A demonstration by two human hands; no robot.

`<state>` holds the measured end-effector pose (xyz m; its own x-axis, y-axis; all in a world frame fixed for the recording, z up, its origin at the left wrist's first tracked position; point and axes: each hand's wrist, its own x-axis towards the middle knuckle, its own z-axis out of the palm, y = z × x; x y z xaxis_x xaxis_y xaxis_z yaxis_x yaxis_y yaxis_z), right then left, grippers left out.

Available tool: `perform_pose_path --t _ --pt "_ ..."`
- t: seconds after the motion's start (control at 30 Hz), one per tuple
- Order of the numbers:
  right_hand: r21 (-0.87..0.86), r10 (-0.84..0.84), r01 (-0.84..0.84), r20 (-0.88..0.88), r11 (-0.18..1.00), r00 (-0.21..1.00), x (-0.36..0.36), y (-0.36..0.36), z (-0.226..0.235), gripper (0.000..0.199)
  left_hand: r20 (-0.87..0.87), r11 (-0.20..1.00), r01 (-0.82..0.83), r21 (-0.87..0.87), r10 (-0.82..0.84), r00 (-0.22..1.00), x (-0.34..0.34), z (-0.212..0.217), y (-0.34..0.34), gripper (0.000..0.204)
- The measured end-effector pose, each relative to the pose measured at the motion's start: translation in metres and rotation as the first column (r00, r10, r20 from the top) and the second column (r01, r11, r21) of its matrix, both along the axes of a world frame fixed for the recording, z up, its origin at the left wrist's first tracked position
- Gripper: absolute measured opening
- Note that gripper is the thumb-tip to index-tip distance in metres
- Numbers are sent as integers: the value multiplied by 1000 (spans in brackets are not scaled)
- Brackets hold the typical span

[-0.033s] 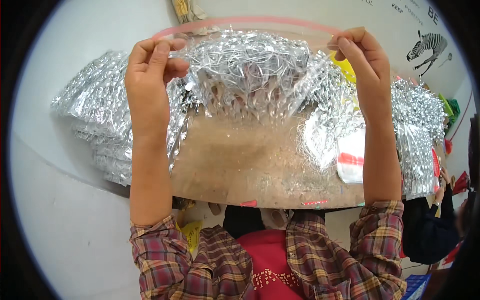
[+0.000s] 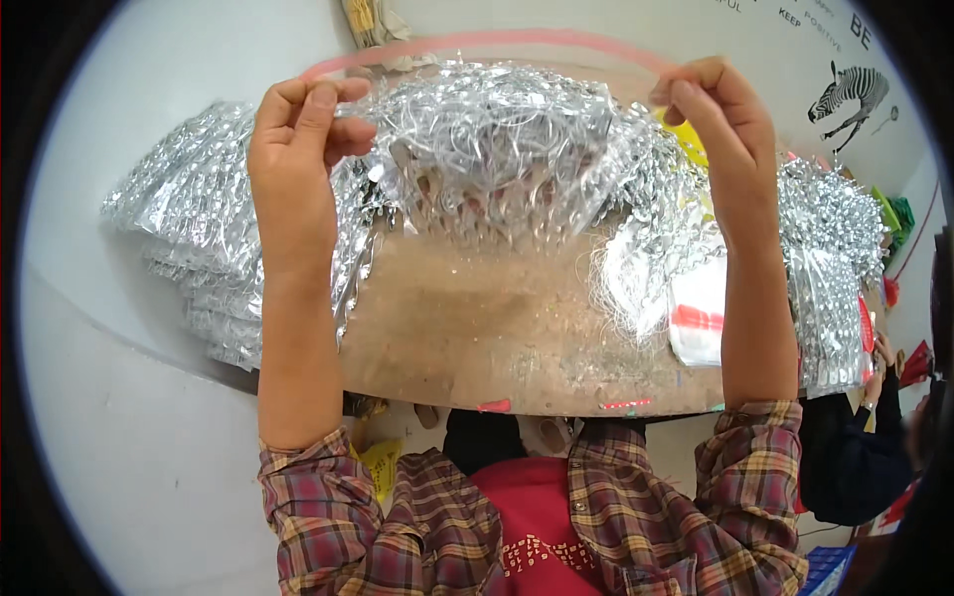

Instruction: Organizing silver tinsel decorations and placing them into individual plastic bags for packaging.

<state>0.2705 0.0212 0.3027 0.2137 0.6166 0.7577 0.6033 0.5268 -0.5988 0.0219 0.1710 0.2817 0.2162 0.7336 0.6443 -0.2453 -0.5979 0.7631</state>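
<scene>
A clear plastic bag (image 2: 507,189) hangs upright between my raised hands, over the far part of the table. Silver twisted foil strands and white strings show inside it. Along its top runs a pinkish-red strip (image 2: 517,37), blurred and bowed upward. My left hand (image 2: 306,124) pinches the bag's upper left corner between thumb and forefinger, with the other fingers curled. My right hand (image 2: 717,104) pinches the upper right corner the same way. Behind and beside the bag lie more silver foil strands, partly hidden by it.
Bagged silver strands are piled at the left (image 2: 199,238) and right (image 2: 830,288) of the brown table (image 2: 477,328). Loose white strings (image 2: 631,288) and a red-and-white plastic packet (image 2: 696,318) lie by my right forearm. Another person (image 2: 845,457) is at the far right.
The bag's red strip has shifted up slightly, and the strands inside have moved a little. Both hands keep nearly the same place and grip.
</scene>
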Motion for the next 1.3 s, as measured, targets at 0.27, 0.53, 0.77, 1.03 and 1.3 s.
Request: perform_pose_path --t 0.27,0.53,0.77,1.03,1.3 --pt "-262 -37 48 44 964 998 7 7 -31 12 1 987 89 -132 -90 996 8 -29 7 17" --pt "144 -166 84 790 986 590 -44 -6 -10 31 5 990 97 -100 -97 995 2 -32 12 18" --pt "-203 24 213 774 956 633 -42 -12 -6 24 14 988 112 -107 -111 994 5 -32 16 20" --pt "-162 6 111 589 981 808 -79 -46 -14 23 -93 973 198 118 -188 978 69 8 15 19" --pt "-701 250 -206 -41 683 968 -93 -118 -210 30 -932 578 804 140 -197 305 193 -191 -97 15"
